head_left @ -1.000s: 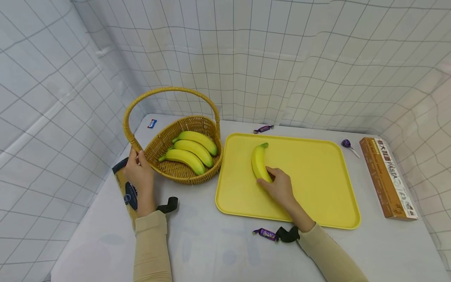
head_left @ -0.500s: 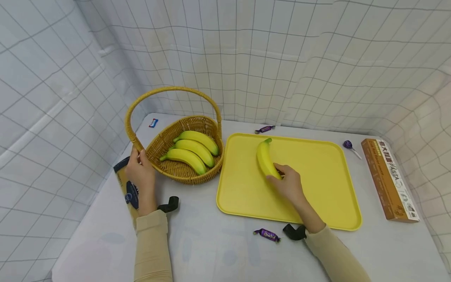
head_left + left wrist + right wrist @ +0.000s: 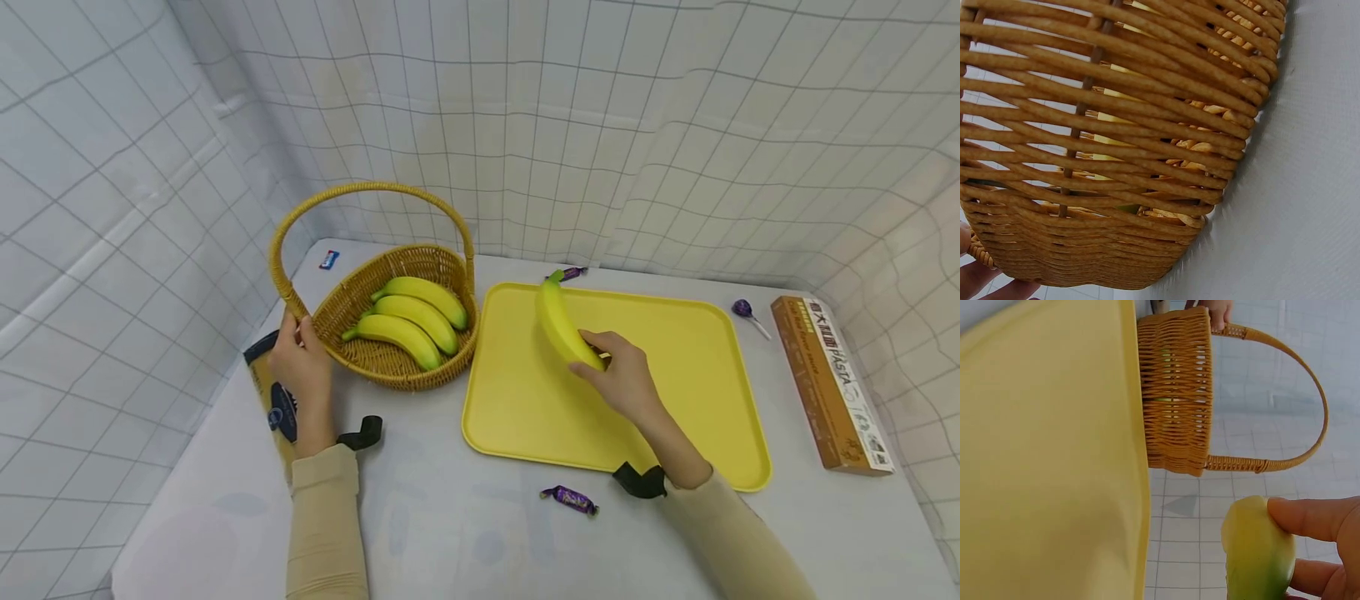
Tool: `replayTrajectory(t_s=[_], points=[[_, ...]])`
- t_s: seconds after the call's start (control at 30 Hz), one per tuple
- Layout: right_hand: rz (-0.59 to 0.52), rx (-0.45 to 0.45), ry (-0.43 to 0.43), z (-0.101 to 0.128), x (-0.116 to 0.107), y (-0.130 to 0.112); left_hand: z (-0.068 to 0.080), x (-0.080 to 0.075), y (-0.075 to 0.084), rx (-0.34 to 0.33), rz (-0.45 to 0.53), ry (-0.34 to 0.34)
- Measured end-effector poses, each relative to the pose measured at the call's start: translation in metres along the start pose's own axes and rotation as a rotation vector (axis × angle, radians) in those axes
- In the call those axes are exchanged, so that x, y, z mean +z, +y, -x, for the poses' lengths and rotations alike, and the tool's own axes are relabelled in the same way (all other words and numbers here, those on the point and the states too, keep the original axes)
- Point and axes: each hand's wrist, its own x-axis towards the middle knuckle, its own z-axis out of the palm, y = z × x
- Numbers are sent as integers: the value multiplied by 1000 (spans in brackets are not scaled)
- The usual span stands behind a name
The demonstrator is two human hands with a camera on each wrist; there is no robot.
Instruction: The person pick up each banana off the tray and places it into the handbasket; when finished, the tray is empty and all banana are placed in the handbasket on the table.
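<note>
My right hand (image 3: 618, 373) pinches the lower end of a yellow banana (image 3: 561, 327) with a green stem, held above the yellow tray (image 3: 525, 425). In the right wrist view, thumb and fingers press the banana (image 3: 1257, 550) from both sides, off the tray's surface. At the left, my left hand (image 3: 302, 362) grips the base of the handle of a wicker basket (image 3: 397, 382). Three bananas (image 3: 416, 317) lie side by side inside that basket. The left wrist view is filled by the basket's woven side (image 3: 1104, 137), with a few fingertips at its lower left corner.
A pasta box (image 3: 828, 383) and a purple lollipop (image 3: 742, 308) lie right of the tray. Wrapped candies sit in front (image 3: 572, 500), behind (image 3: 573, 272) and at the far left (image 3: 329, 259). A dark-and-tan packet (image 3: 273, 400) lies partly under the left arm.
The banana in my right hand has risen off the tray, its stem end now reaching over the back rim. My right hand moved slightly rightward; the left keeps its hold on the basket handle.
</note>
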Motion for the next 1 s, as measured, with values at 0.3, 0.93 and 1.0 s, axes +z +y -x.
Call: replayTrajectory(t_s=[0.3, 0.93, 1.0], points=[[20, -148, -87, -15, 9, -33, -1, 0, 1, -2, 3, -1], [41, -159, -126, -28, 46, -73, 0, -1, 0, 25, 4, 2], [42, -174, -126, -26, 46, -74, 0, -2, 0, 27, 6, 2]])
